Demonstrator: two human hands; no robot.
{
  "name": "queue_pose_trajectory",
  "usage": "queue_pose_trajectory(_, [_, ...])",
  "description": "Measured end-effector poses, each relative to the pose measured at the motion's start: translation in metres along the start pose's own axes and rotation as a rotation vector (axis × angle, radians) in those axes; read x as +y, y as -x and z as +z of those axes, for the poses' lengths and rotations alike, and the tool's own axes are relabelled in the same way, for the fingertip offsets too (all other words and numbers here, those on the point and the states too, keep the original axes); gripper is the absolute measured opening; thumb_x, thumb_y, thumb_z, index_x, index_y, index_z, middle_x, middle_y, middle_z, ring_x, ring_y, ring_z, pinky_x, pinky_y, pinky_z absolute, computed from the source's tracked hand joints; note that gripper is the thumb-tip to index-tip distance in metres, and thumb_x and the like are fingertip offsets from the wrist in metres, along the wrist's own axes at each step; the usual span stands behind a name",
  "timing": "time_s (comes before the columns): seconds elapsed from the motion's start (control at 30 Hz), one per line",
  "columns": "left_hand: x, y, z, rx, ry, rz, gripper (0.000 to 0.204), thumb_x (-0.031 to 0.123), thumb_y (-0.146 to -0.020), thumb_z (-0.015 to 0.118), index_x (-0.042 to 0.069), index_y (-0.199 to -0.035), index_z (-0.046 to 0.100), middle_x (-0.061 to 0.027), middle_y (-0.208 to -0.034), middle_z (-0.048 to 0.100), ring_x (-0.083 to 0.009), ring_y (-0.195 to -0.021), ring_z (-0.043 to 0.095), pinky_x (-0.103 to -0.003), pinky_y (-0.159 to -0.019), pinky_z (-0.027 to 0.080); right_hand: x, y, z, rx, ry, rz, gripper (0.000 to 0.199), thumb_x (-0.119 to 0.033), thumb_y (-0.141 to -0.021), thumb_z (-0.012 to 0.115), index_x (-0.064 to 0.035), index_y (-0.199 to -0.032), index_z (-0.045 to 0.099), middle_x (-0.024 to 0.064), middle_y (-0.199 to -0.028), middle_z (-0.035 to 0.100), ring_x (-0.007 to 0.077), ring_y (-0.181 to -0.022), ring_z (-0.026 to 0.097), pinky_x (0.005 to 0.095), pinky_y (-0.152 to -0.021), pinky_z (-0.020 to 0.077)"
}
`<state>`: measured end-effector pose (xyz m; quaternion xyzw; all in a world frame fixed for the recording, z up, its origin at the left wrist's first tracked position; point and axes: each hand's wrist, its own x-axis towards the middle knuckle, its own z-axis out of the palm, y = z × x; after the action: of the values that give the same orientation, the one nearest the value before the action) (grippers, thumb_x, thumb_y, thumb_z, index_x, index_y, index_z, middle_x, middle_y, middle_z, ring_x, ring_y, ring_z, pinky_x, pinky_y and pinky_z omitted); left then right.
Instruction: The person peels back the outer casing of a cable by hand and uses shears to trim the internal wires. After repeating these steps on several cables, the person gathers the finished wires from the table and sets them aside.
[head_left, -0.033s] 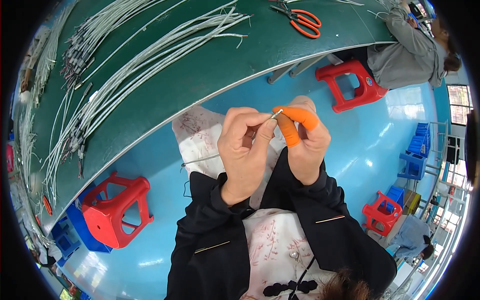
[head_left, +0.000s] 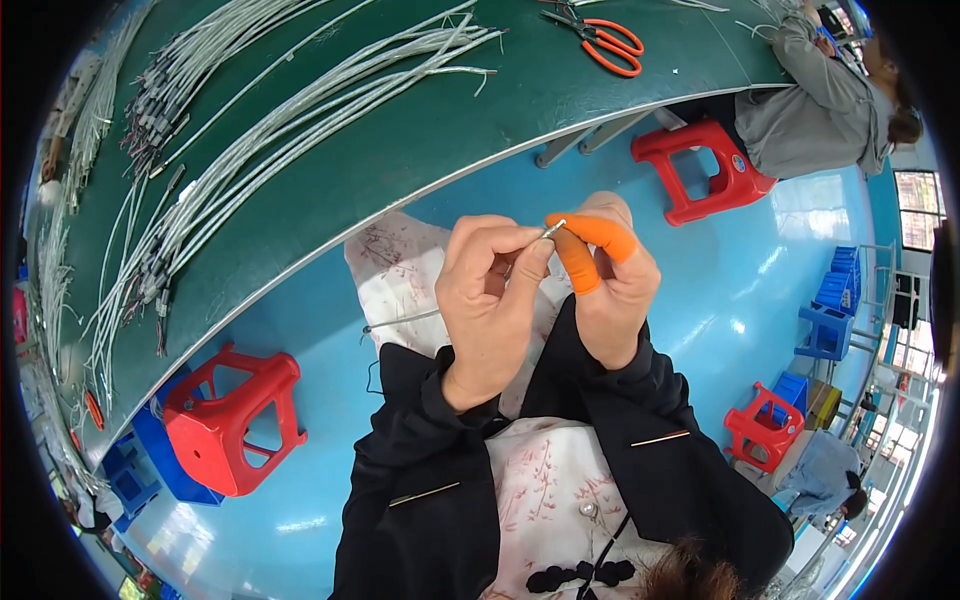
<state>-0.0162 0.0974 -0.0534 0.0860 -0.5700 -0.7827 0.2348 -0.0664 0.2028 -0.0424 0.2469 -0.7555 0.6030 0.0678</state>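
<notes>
Above my lap, both hands meet at the stripped-looking end of a thin grey cable (head_left: 405,320). My left hand (head_left: 492,300) is closed, pinching the cable close to its silvery tip between thumb and index finger. The cable's other part sticks out on the left side of that hand, across the patterned cloth over my knees. Orange finger cots (head_left: 607,238) cover the thumb and index finger of my right hand (head_left: 620,290). Those two fingers are pressed together on the silvery cable end. The fingers hide most of the tip, so its detail cannot be made out.
Bundles of pale cables (head_left: 290,115) lie across the green table (head_left: 400,170). Orange-handled pliers (head_left: 605,45) rest near its far edge. Red stools (head_left: 235,420) stand on the blue floor at left and right. A person in grey (head_left: 820,100) sits at far right.
</notes>
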Motion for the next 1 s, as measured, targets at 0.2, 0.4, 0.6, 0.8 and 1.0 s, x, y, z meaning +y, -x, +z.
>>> queue_pose_trajectory(0.2, [0.001, -0.002, -0.004, -0.010, 0.213, -0.144, 0.006, 0.001, -0.089, 0.060, -0.001, -0.094, 0.059, -0.0044, -0.093, 0.052, -0.0117, -0.072, 0.056, -0.023, -0.060, 0.042, 0.003, -0.002, -0.001, -0.070, -0.104, 0.082, 0.019, 0.007, -0.082, 0.061, 0.0012, -0.099, 0.064, 0.0090, -0.099, 0.064, 0.0175, -0.083, 0.056, 0.0265, -0.075, 0.0442])
queue_pose_trajectory(0.4, [0.006, -0.006, -0.008, -0.064, 0.271, -0.293, 0.008, 0.006, -0.092, 0.057, -0.001, -0.093, 0.059, -0.0029, -0.089, 0.054, -0.0100, -0.068, 0.054, -0.022, -0.058, 0.039, -0.011, -0.005, -0.008, -0.040, -0.103, 0.126, 0.022, 0.007, -0.086, 0.053, 0.0030, -0.106, 0.062, 0.0084, -0.107, 0.057, 0.0154, -0.091, 0.054, 0.0237, -0.079, 0.0418])
queue_pose_trajectory(0.6, [0.005, -0.006, -0.012, -0.116, 0.279, -0.351, 0.012, 0.010, -0.094, 0.056, -0.002, -0.092, 0.060, -0.0025, -0.088, 0.054, -0.0086, -0.063, 0.048, -0.022, -0.057, 0.037, -0.016, -0.011, -0.013, -0.141, -0.002, 0.091, 0.031, 0.011, -0.078, 0.056, -0.0021, -0.104, 0.066, 0.0071, -0.101, 0.062, 0.0209, -0.092, 0.057, 0.0280, -0.077, 0.0457])
queue_pose_trajectory(0.8, [0.004, -0.006, -0.012, -0.155, 0.164, -0.259, 0.011, 0.006, -0.093, 0.055, -0.003, -0.093, 0.061, -0.0029, -0.092, 0.052, -0.0064, -0.063, 0.048, -0.021, -0.057, 0.039, -0.015, -0.022, -0.021, -0.220, 0.289, -0.169, 0.028, 0.010, -0.076, 0.055, 0.0022, -0.101, 0.064, 0.0094, -0.100, 0.062, 0.0221, -0.087, 0.057, 0.0277, -0.072, 0.0456])
queue_pose_trajectory(1.0, [0.000, -0.006, -0.016, -0.192, 0.177, -0.209, 0.014, 0.009, -0.095, 0.053, -0.003, -0.095, 0.061, -0.0044, -0.094, 0.053, -0.0084, -0.064, 0.046, -0.022, -0.060, 0.037, -0.011, -0.021, -0.023, -0.220, 0.285, -0.186, 0.028, 0.009, -0.073, 0.057, 0.0014, -0.098, 0.065, 0.0089, -0.096, 0.064, 0.0236, -0.085, 0.058, 0.0292, -0.071, 0.0461])
